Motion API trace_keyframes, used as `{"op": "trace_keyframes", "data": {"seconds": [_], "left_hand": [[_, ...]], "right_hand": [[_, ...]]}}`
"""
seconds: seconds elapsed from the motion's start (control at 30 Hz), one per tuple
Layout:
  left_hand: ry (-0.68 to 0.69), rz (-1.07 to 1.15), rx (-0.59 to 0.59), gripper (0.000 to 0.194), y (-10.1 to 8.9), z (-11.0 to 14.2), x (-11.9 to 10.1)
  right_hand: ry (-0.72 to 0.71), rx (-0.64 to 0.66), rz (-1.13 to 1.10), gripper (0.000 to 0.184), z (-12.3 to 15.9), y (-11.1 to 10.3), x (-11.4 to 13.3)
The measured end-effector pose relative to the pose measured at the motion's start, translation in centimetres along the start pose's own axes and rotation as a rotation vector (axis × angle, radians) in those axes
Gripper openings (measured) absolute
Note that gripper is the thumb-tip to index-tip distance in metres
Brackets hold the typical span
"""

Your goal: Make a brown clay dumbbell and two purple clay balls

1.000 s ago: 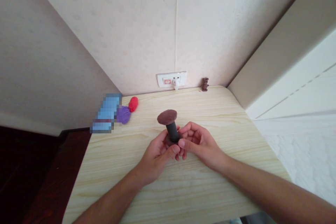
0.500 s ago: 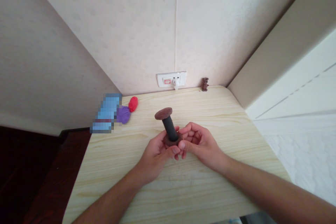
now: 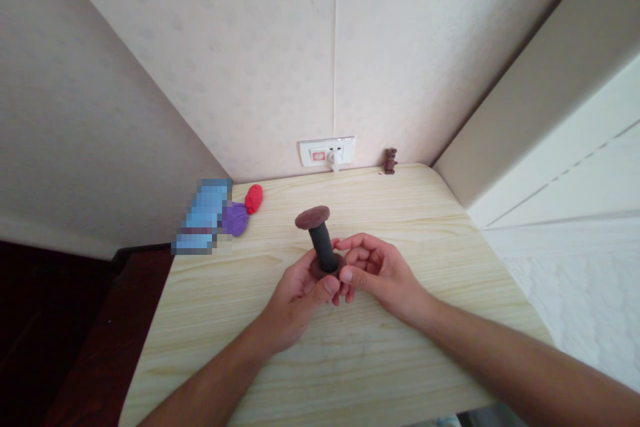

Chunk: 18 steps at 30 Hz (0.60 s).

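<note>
Between my two hands is a spool-shaped clay piece [image 3: 323, 245], a black cylinder with a flat brown disc at each end. It tilts a little to the left, with one disc at the top. My left hand [image 3: 295, 303] holds the lower disc from the left, its thumb on the near rim and its other fingers mostly hidden underneath. On the other side, my right hand [image 3: 383, 277] pinches the right rim of that same disc between thumb and curled fingers. Both hands are above the wooden tabletop [image 3: 240, 353].
At the table's back left lie a purple lump [image 3: 235, 219] and a red lump [image 3: 254, 198], beside a blurred blue item [image 3: 203, 217]. A small brown bear figure [image 3: 390, 161] stands at the back right. A plugged wall socket [image 3: 325, 152] sits behind the table.
The lower disc has shifted slightly in my fingers, and my left thumb has moved a little up and left along its near rim. Everything else stays in place.
</note>
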<state>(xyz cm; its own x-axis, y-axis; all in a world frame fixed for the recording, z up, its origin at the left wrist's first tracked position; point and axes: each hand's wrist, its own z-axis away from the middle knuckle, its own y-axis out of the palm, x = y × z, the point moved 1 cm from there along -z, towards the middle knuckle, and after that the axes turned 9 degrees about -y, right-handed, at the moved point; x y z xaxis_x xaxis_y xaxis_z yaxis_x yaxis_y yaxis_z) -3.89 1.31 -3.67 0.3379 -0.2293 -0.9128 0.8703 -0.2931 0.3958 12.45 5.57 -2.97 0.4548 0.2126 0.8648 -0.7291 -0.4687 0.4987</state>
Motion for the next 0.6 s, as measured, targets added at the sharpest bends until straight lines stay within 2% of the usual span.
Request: {"op": "trace_keyframes", "data": {"seconds": [0.1, 0.27, 0.47, 0.6], "left_hand": [[-0.007, -0.025, -0.005, 0.043, 0.00, 0.17, -0.12], [-0.033, -0.011, 0.014, 0.037, 0.22, 0.31, -0.01], [-0.021, -0.046, -0.065, 0.029, 0.22, 0.09, 0.00], [-0.039, -0.079, -0.099, 0.031, -0.01, 0.09, -0.01]], "right_hand": [[0.030, 0.020, 0.015, 0.037, 0.00, -0.02, -0.07], [0.000, 0.006, 0.018, 0.035, 0.19, -0.06, -0.26], [-0.020, -0.025, 0.068, 0.035, 0.10, -0.11, -0.15], [-0.006, -0.008, 0.078, 0.035, 0.10, -0.09, -0.09]]}}
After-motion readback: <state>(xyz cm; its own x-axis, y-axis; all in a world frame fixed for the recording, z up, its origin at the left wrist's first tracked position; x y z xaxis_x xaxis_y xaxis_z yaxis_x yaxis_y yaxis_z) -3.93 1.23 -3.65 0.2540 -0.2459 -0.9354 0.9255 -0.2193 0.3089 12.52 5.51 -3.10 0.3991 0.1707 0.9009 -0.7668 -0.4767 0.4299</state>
